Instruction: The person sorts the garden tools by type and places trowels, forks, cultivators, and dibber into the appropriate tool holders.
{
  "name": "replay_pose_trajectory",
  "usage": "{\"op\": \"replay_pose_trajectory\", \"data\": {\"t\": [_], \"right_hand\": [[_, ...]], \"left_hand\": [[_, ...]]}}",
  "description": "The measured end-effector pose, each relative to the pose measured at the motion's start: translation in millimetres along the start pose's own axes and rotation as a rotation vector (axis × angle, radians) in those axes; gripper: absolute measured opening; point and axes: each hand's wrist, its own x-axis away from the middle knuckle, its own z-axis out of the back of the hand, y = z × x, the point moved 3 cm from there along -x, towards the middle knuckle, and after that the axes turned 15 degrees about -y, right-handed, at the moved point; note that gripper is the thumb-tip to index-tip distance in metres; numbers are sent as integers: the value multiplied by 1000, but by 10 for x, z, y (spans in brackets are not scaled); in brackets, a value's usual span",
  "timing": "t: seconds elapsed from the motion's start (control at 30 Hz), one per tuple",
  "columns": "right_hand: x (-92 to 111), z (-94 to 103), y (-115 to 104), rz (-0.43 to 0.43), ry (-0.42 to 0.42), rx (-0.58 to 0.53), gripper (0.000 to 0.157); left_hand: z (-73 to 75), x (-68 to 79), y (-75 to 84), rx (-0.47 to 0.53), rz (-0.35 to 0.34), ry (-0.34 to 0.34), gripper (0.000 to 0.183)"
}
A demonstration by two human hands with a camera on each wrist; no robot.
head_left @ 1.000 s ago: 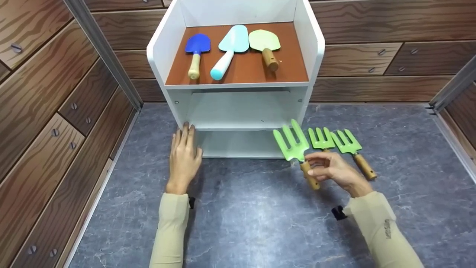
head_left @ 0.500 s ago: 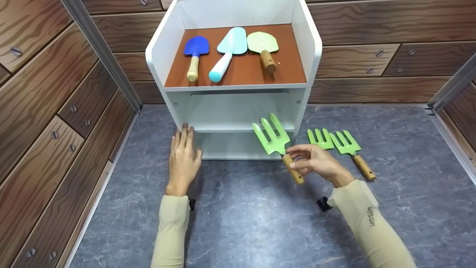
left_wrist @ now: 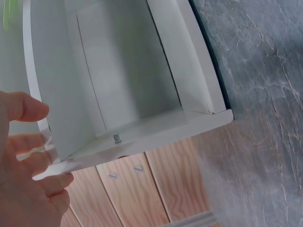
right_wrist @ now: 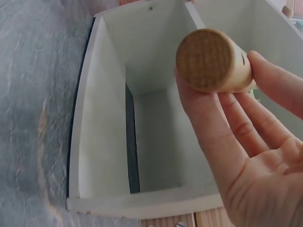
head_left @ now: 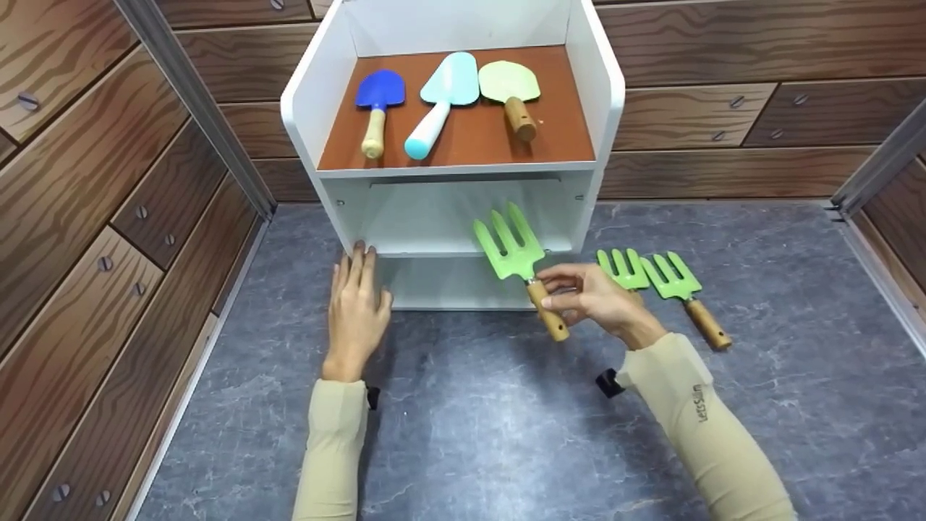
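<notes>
My right hand pinches the wooden handle of a green garden fork, its tines pointing up and to the left in front of the middle shelf opening. The right wrist view shows the round handle end between thumb and fingers. My left hand rests with straight fingers at the left side of a white shelf unit. In the left wrist view the left fingers touch the unit's edge. Two more green garden forks, one whole and one partly behind my right hand, lie on the floor.
On the brown top shelf lie a blue trowel, a light blue trowel and a pale green trowel. Wood-patterned walls stand behind and to the left. The floor is grey marbled.
My right hand has carried the garden fork left and slightly up, from the unit's right front corner to before the middle opening. My left hand stays at the unit's side.
</notes>
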Motion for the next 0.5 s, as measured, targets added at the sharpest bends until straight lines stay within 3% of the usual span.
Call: {"op": "replay_pose_trajectory", "data": {"t": [0.2,0.5], "right_hand": [[-104,-50,-79,35,-11,-48,52],[-221,-127,-103,18,-24,-132,52]], "left_hand": [[8,-6,-7,-6,4,-12,62],[-9,2,-19,-5,2,-12,63]]}}
